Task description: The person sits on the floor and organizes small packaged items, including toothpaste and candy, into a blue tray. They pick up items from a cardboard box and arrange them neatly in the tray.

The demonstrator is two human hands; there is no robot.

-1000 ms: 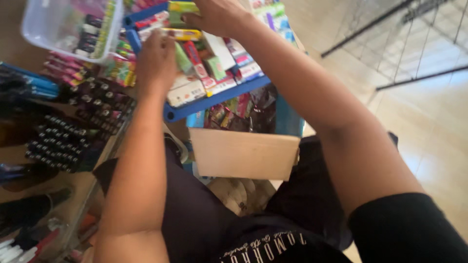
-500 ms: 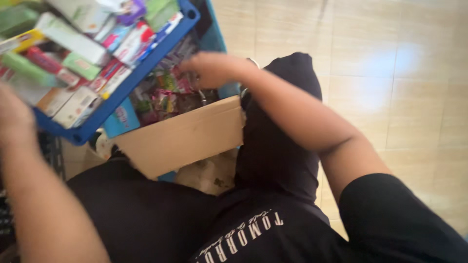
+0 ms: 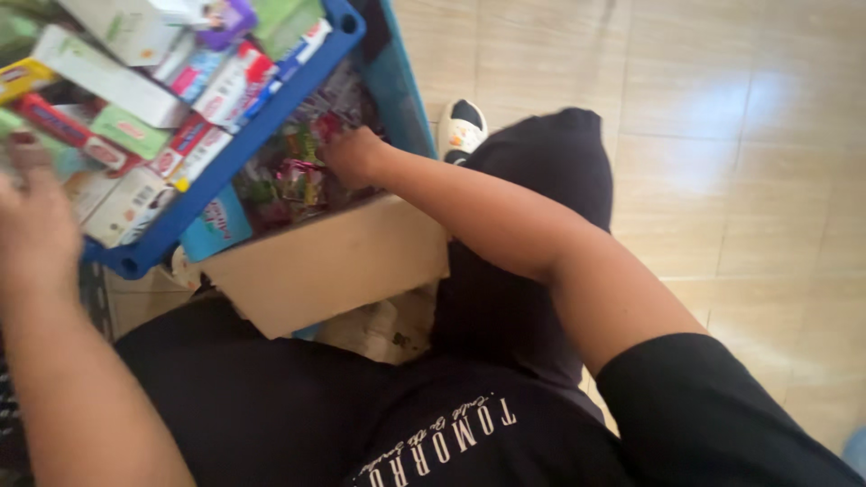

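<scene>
Blue tray (image 3: 271, 126) overhangs box (image 3: 325, 261) of packets (image 3: 298, 176); narrow gap right. Tiled floor (image 3: 722, 153) beyond open.

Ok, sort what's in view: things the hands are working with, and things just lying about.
In hand:
right hand in the small bright packets
cardboard box holding them
left hand at the blue tray of boxed tubes

Lying about:
white shoe
tiled floor

Red, green & white flat boxes (image 3: 135, 135) in blue tray (image 3: 262, 135) top left; shiny multicolour packets (image 3: 293, 176) in cardboard box (image 3: 334, 261) below.
</scene>
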